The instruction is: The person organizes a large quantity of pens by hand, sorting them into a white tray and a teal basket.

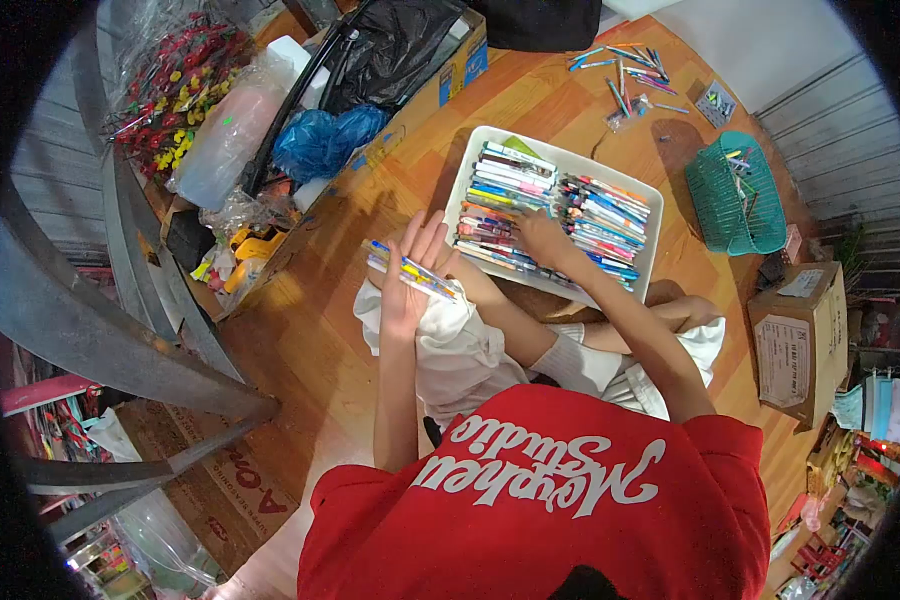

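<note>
Evidently, the left hand (pixel 406 302) is pinning several pens (pixel 432 283) across its palm, while the right hand (pixel 542 240), its grip unclear, is reaching into the white tray (pixel 571 164); those packed rows of pens (pixel 605 228) are needing light fingertips.

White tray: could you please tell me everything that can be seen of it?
The white tray is shallow and roughly rectangular, with rounded corners and a raised rim; it looks like smooth plastic. It lies open side up on the wooden floor, just beyond the crossed legs. Many pens fill most of it in two side-by-side columns, and something green shows at its far left. The right hand reaches in among them. Its underside is hidden.
</note>
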`<state>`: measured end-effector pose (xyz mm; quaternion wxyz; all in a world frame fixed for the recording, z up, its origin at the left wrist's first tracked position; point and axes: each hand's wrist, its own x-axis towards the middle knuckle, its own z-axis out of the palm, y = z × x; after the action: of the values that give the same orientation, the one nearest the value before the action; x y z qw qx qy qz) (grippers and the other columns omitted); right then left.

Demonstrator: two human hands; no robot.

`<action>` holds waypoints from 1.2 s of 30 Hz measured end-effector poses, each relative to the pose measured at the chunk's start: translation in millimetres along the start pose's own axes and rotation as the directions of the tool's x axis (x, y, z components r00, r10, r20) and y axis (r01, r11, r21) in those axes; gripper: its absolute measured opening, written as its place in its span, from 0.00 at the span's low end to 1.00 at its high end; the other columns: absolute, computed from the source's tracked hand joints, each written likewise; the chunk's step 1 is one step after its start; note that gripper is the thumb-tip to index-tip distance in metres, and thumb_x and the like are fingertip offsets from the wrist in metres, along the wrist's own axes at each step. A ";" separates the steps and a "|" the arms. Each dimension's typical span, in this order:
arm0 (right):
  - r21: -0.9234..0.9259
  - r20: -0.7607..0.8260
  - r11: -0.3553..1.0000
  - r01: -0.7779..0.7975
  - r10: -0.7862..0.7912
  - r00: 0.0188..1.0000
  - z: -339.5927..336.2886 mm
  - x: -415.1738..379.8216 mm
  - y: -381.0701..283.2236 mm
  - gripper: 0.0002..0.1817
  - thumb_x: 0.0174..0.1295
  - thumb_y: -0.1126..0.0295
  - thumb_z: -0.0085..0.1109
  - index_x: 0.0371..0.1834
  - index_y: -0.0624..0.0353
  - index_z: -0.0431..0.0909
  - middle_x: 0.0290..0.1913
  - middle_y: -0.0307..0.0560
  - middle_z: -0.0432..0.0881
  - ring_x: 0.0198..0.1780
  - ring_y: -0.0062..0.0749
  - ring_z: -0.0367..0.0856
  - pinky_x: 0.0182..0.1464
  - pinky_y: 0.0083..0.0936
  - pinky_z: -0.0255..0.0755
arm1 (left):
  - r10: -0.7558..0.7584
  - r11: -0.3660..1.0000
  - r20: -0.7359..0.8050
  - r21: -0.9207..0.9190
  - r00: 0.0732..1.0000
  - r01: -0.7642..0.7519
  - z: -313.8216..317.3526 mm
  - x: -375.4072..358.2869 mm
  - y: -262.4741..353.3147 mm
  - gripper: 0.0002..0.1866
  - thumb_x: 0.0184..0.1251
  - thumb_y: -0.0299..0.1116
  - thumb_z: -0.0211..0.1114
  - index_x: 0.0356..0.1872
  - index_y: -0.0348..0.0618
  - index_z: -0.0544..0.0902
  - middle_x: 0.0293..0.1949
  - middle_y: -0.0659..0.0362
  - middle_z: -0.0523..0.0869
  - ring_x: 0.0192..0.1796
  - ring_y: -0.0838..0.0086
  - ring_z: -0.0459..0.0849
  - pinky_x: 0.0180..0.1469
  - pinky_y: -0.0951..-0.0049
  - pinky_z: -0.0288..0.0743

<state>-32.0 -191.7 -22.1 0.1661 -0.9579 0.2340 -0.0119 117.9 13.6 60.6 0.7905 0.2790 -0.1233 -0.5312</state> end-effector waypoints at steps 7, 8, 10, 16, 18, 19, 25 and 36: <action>-0.029 -0.079 0.999 -0.043 0.041 0.996 -12.8 4.5 11.8 0.14 0.62 0.60 0.53 0.44 0.58 0.76 0.47 0.51 0.75 0.50 0.51 0.74 0.47 0.50 0.71 | 0.005 0.999 -0.047 0.048 0.999 -0.002 4.0 0.3 0.3 0.35 0.72 0.58 0.38 0.72 0.47 0.52 0.72 0.52 0.54 0.74 0.65 0.51 0.71 0.51 0.52; -0.033 -0.112 0.999 -0.032 0.028 0.993 -11.7 5.9 12.0 0.14 0.62 0.62 0.54 0.45 0.58 0.76 0.46 0.51 0.75 0.49 0.50 0.74 0.47 0.49 0.70 | 0.001 0.998 -0.047 0.065 0.999 0.002 5.4 0.8 0.5 0.35 0.72 0.58 0.38 0.72 0.48 0.52 0.72 0.52 0.54 0.74 0.65 0.51 0.71 0.52 0.52; -0.046 -0.150 0.999 -0.026 0.019 0.989 -8.1 9.5 11.5 0.13 0.62 0.62 0.54 0.45 0.57 0.76 0.46 0.51 0.75 0.48 0.50 0.74 0.47 0.49 0.69 | -0.003 0.996 -0.054 0.092 0.999 0.008 8.2 1.1 0.9 0.35 0.71 0.59 0.37 0.72 0.48 0.52 0.73 0.52 0.54 0.74 0.65 0.51 0.71 0.53 0.52; -0.088 -0.221 0.995 -0.048 0.027 0.975 17.3 22.4 12.5 0.15 0.62 0.63 0.54 0.50 0.54 0.73 0.53 0.50 0.71 0.52 0.49 0.71 0.46 0.50 0.68 | 0.007 0.994 -0.052 0.107 0.999 -0.002 8.2 -0.4 0.7 0.35 0.72 0.59 0.37 0.72 0.48 0.52 0.73 0.52 0.54 0.74 0.64 0.51 0.71 0.53 0.51; -0.051 -0.277 0.995 -0.080 0.063 0.959 17.4 22.5 11.5 0.16 0.62 0.63 0.53 0.52 0.52 0.73 0.52 0.49 0.71 0.52 0.47 0.70 0.47 0.49 0.67 | 0.010 0.994 -0.041 0.106 0.999 -0.006 8.4 -0.3 0.6 0.35 0.72 0.59 0.36 0.72 0.48 0.52 0.73 0.52 0.54 0.74 0.64 0.50 0.72 0.53 0.51; -0.032 -0.305 0.995 -0.096 0.082 0.949 17.2 23.0 11.2 0.16 0.62 0.63 0.52 0.52 0.52 0.73 0.52 0.48 0.71 0.52 0.46 0.69 0.48 0.49 0.66 | 0.008 0.995 -0.042 0.100 0.999 -0.004 7.2 -0.1 0.6 0.35 0.72 0.59 0.36 0.72 0.48 0.52 0.73 0.52 0.54 0.74 0.64 0.50 0.72 0.53 0.51; -0.149 -0.374 0.982 -0.117 0.054 0.926 3.3 20.9 34.1 0.18 0.63 0.64 0.54 0.57 0.42 0.72 0.54 0.46 0.71 0.50 0.46 0.70 0.49 0.47 0.64 | -0.003 0.997 -0.035 0.072 0.999 0.006 6.8 0.8 -0.2 0.36 0.71 0.59 0.37 0.72 0.47 0.51 0.73 0.52 0.54 0.74 0.64 0.51 0.71 0.53 0.52; 0.031 -0.454 0.984 -0.175 0.170 0.875 -18.1 14.2 20.1 0.22 0.62 0.62 0.56 0.61 0.50 0.70 0.55 0.54 0.72 0.54 0.52 0.69 0.56 0.47 0.62 | -0.002 0.997 -0.029 0.074 1.000 0.004 5.4 1.1 0.9 0.36 0.71 0.59 0.39 0.72 0.46 0.52 0.72 0.52 0.54 0.74 0.65 0.52 0.71 0.53 0.52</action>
<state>-30.1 -220.5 -12.4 0.1017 -0.9046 0.3508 -0.2195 116.4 11.2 65.4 0.7805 0.3158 -0.1312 -0.5233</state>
